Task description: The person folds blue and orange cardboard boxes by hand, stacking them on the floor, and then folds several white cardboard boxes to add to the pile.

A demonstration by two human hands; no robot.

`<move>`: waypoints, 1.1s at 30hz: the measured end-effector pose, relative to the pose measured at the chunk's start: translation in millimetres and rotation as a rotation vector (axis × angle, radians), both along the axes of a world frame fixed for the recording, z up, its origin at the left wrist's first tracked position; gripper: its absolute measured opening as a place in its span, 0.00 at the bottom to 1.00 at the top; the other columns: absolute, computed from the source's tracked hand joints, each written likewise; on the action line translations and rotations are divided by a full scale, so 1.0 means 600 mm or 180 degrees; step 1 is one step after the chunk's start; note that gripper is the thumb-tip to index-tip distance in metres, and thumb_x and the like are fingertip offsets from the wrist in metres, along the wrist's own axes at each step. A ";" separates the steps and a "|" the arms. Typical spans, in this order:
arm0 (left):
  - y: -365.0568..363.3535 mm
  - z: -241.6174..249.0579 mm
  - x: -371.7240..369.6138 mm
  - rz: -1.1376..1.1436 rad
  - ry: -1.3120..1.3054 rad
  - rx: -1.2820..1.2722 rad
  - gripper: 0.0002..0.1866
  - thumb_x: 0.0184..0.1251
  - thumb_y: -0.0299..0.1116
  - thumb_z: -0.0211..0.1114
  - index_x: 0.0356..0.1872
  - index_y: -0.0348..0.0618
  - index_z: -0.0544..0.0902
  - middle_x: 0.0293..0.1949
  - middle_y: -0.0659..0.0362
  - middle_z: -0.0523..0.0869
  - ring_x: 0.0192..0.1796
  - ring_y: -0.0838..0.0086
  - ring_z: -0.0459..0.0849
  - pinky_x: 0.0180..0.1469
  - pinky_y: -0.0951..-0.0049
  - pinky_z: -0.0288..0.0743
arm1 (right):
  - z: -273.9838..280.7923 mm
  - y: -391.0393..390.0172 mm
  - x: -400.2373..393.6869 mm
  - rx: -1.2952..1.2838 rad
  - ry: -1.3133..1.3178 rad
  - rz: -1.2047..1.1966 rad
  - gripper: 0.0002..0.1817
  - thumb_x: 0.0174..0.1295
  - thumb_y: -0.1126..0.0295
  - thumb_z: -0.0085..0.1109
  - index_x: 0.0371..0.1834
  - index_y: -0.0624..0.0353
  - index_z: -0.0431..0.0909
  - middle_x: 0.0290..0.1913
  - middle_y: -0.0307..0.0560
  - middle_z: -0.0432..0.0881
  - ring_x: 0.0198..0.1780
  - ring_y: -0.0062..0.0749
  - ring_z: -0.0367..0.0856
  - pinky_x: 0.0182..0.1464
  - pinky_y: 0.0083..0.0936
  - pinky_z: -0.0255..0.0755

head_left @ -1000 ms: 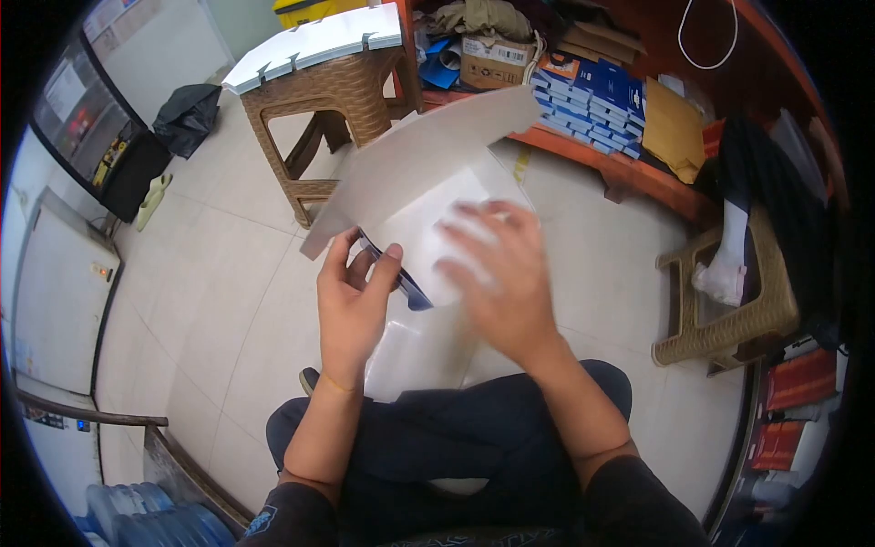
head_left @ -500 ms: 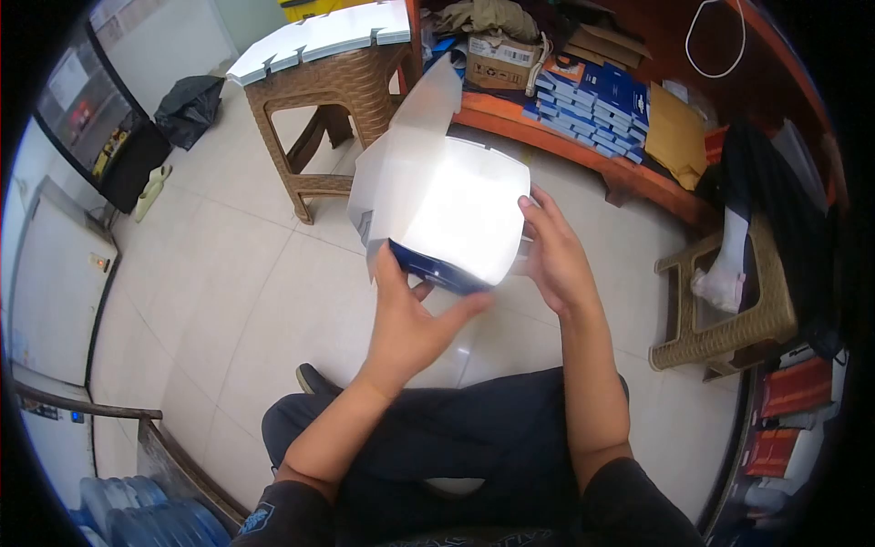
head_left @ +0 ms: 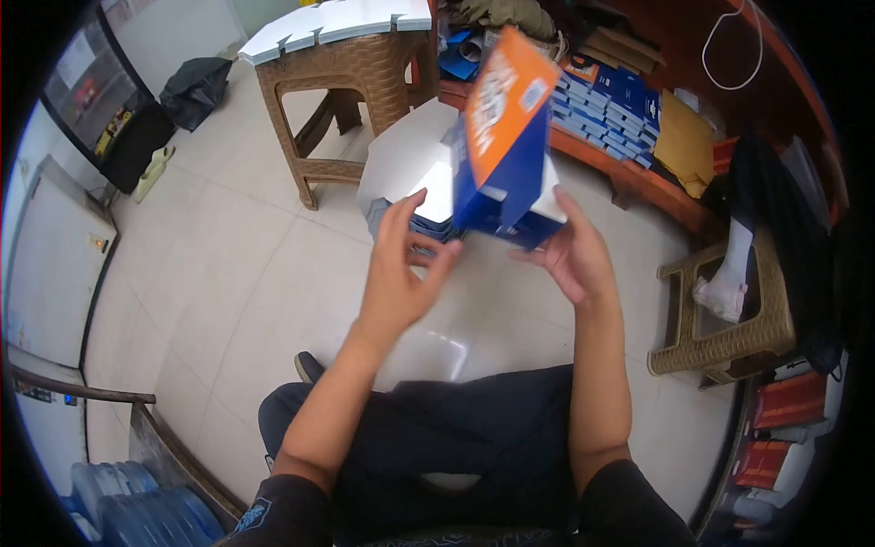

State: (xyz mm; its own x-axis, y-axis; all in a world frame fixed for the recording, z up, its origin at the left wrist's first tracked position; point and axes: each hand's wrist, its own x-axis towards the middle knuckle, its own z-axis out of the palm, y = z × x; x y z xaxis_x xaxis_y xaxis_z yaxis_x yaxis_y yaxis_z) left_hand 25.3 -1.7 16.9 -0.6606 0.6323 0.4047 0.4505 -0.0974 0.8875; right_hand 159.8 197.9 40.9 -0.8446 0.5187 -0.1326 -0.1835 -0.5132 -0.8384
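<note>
A blue and orange carton (head_left: pixel 506 150), slightly blurred, is tilted up in front of me with its printed orange panel raised. Its lower right corner rests in my right hand (head_left: pixel 581 260), thumb at the edge and fingers beneath. Just left of the carton, my left hand (head_left: pixel 396 273) has its fingers curved and apart, with nothing visible between them. Behind those fingertips lies a stack of white-faced cardboard blanks (head_left: pixel 406 164), blue-grey along the near edge; the carton covers part of it.
More white blanks (head_left: pixel 342 23) lie on a brown woven-look plastic stool (head_left: pixel 333 73). Flat blue boxes (head_left: pixel 606 114) and a yellow envelope (head_left: pixel 682 141) fill a low red shelf. Another stool (head_left: pixel 720 351) stands at right, water bottles (head_left: pixel 150 506) at lower left.
The carton has turned from its white side to its printed orange and blue faces, moving up and right. My left hand has let go of it, and the stack behind now shows.
</note>
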 end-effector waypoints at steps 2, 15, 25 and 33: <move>0.000 -0.045 -0.049 0.0102 0.0442 -0.0407 0.33 0.67 0.25 0.72 0.71 0.38 0.70 0.67 0.45 0.72 0.42 0.65 0.88 0.44 0.70 0.85 | -0.011 0.026 0.004 -0.0024 -0.0080 -0.0188 0.31 0.77 0.51 0.52 0.72 0.63 0.63 0.59 0.61 0.80 0.52 0.50 0.87 0.49 0.48 0.87; 0.030 -0.173 -0.107 0.0113 0.1190 -0.1015 0.19 0.68 0.25 0.67 0.59 0.42 0.79 0.60 0.46 0.76 0.43 0.48 0.86 0.47 0.54 0.81 | -0.063 0.077 -0.004 -0.1575 0.0455 0.0759 0.30 0.82 0.52 0.41 0.76 0.63 0.62 0.61 0.83 0.75 0.42 0.48 0.89 0.39 0.26 0.90; 0.036 -0.153 -0.089 -0.0176 0.1372 -0.1484 0.02 0.69 0.24 0.62 0.40 0.39 0.81 0.38 0.47 0.86 0.43 0.47 0.86 0.45 0.52 0.79 | -0.062 0.062 -0.013 -0.1235 0.0350 0.0783 0.30 0.81 0.50 0.43 0.72 0.66 0.66 0.56 0.81 0.79 0.37 0.46 0.90 0.38 0.26 0.91; 0.053 -0.138 -0.010 -0.0469 0.1398 -0.1347 0.06 0.66 0.21 0.60 0.43 0.37 0.81 0.42 0.46 0.87 0.41 0.44 0.87 0.45 0.50 0.81 | -0.084 0.050 -0.025 -0.0292 -0.0552 0.0217 0.28 0.76 0.50 0.51 0.59 0.68 0.71 0.42 0.63 0.86 0.33 0.47 0.89 0.31 0.29 0.88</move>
